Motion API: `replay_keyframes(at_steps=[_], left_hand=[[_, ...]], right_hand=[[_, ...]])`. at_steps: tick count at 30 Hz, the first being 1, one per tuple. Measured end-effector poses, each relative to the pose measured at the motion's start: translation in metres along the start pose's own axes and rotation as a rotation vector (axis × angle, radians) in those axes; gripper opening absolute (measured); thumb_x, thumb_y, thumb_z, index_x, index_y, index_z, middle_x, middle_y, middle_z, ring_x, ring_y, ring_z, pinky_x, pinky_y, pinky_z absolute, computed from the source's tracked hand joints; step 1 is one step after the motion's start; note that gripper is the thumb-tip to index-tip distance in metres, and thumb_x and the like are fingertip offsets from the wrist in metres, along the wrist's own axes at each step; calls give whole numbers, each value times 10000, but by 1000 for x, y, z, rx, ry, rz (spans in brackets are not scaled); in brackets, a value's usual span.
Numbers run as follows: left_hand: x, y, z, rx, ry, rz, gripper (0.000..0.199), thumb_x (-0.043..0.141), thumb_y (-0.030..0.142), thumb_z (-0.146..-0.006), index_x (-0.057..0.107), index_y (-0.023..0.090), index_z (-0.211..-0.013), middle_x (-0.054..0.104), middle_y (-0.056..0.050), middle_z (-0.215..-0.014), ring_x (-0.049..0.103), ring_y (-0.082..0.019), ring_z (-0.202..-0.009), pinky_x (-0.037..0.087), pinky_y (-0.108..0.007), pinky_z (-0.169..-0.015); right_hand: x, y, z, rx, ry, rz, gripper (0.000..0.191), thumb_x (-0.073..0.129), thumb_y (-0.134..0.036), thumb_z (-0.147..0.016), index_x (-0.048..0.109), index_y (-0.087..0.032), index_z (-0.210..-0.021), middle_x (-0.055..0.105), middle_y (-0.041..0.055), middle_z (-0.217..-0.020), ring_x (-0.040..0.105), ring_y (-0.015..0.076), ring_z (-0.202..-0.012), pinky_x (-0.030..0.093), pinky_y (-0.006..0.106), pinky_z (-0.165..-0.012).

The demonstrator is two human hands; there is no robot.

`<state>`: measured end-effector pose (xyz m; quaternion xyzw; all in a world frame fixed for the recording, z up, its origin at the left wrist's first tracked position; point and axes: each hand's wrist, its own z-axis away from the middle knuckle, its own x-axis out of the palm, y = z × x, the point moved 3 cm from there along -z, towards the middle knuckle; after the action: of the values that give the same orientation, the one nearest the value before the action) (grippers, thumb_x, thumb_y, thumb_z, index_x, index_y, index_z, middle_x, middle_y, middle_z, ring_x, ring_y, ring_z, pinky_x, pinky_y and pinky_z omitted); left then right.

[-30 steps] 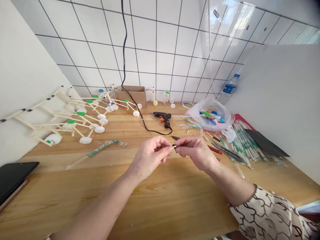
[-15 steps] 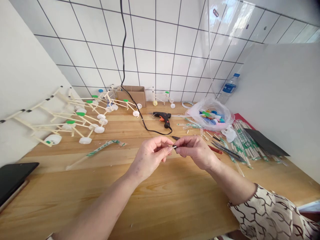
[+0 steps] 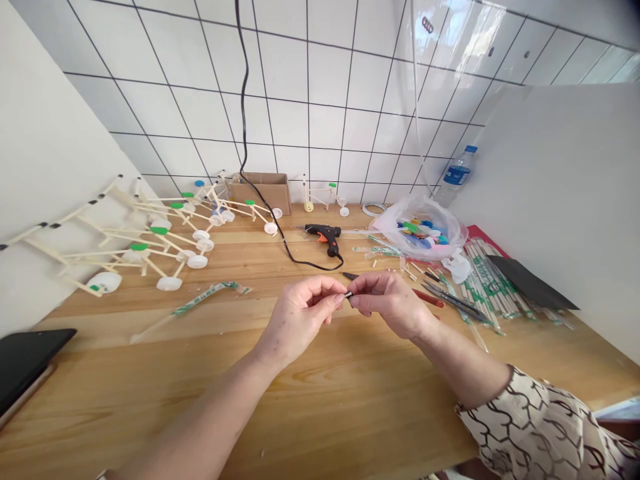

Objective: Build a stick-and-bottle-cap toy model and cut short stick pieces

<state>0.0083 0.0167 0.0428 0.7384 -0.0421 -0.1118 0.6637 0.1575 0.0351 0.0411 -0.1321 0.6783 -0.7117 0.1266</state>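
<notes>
Above the middle of the wooden table, my left hand pinches the left end of a small pale stick piece, mostly hidden by the fingertips. A tiny black piece shows at the stick, between both sets of fingertips. My right hand closes thumb and forefinger on this black piece. The two hands almost touch. Just behind them lie the dark tips of a red-handled tool, and farther back a black glue gun.
Stick-built models with white cap wheels stand at the left, near a phone. A cardboard box is behind. At the right are a bag of bottle caps, scissors, wrapped sticks and a bottle.
The black piece sits at a slightly different angle between the fingertips. Both hands keep nearly the same place, and the whole view has shifted a little.
</notes>
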Motion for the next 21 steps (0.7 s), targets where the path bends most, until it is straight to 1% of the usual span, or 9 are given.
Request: replay_keyframes(at_steps=[4, 7, 11, 14, 18, 21], left_hand=[[1, 1, 1, 29, 13, -81, 101, 559, 238, -770, 635, 172, -776, 559, 11, -626, 448, -75, -492, 372, -187, -463], [1, 3, 2, 57, 44, -152, 99, 554, 226, -775, 637, 173, -767, 556, 14, -609, 451, -79, -487, 366, -185, -455], [1, 5, 4, 138, 85, -244, 95, 551, 195, -778, 643, 175, -762, 569, 18, -601, 474, -84, -501, 379, -181, -470], [1, 4, 4, 260, 110, -288, 102, 544, 170, -784, 645, 177, -769, 621, 8, -659, 536, -99, -562, 411, -180, -500], [2, 1, 5, 457, 158, -380, 103, 548, 137, -793, 639, 181, -776, 658, 0, -727, 583, -107, -630, 465, -195, -592], [2, -1, 6, 542, 170, -445, 105, 554, 124, -798, 639, 185, -798, 667, -3, -746, 599, -110, -654, 484, -212, -653]], right_hand=[[0, 1, -1, 12, -14, -14, 77, 663, -162, -612, 675, -154, -688, 588, -21, -575, 413, 63, -479, 301, 225, -472], [1, 2, -1, 37, -20, -47, 82, 667, -162, -604, 677, -151, -685, 575, -25, -560, 410, 62, -473, 288, 226, -464], [1, 2, -1, 91, -29, -112, 99, 669, -157, -591, 679, -137, -687, 549, -30, -524, 415, 59, -459, 284, 221, -455], [1, 2, 0, 123, -39, -143, 111, 656, -198, -630, 677, -126, -712, 554, -18, -529, 444, 67, -463, 313, 223, -466], [0, 3, 0, 132, -38, -145, 150, 632, -264, -686, 649, -116, -670, 549, -10, -537, 455, 65, -458, 330, 216, -470], [0, 4, 0, 137, -24, -112, 157, 628, -265, -682, 644, -109, -663, 543, -10, -528, 452, 62, -450, 325, 210, -457]])
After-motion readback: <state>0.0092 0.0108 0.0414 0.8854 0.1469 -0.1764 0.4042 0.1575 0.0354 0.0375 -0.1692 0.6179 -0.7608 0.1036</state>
